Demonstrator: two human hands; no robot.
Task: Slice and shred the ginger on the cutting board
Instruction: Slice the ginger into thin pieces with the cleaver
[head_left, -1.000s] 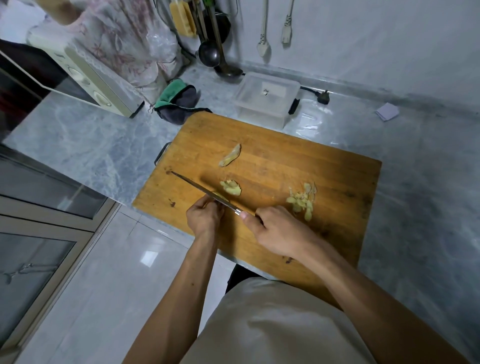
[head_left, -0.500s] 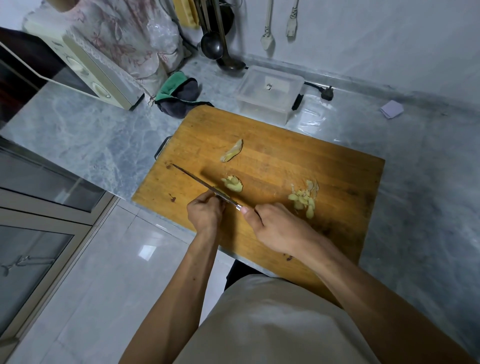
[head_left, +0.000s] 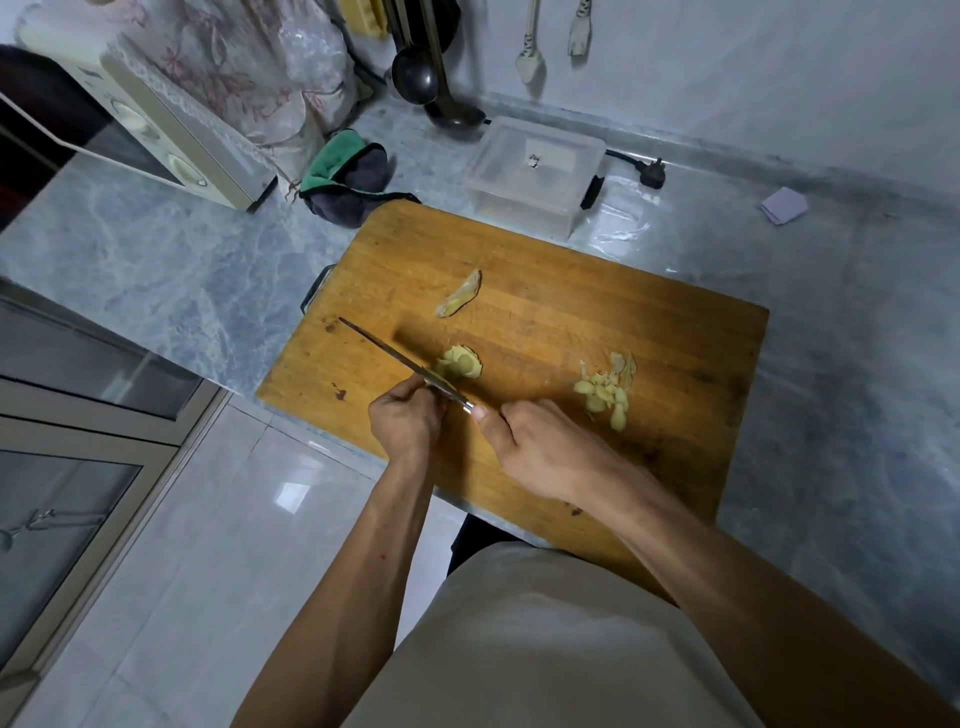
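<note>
Little movement is noted against the earlier frames: the knife (head_left: 400, 361) has stayed on its slant beside the small stack of ginger slices (head_left: 458, 362), and both hands have kept their places.

Head view: the right hand (head_left: 540, 447) is clamped on the knife handle. The left hand (head_left: 408, 418) is curled against the blade; what it holds cannot be told. A heap of cut ginger (head_left: 605, 389) lies to the right on the cutting board (head_left: 649, 332). One uncut ginger piece (head_left: 460, 300) lies further back. The work is judged partly done; further slicing and shredding are left. The board rests on the marble bench (head_left: 156, 249).
</note>
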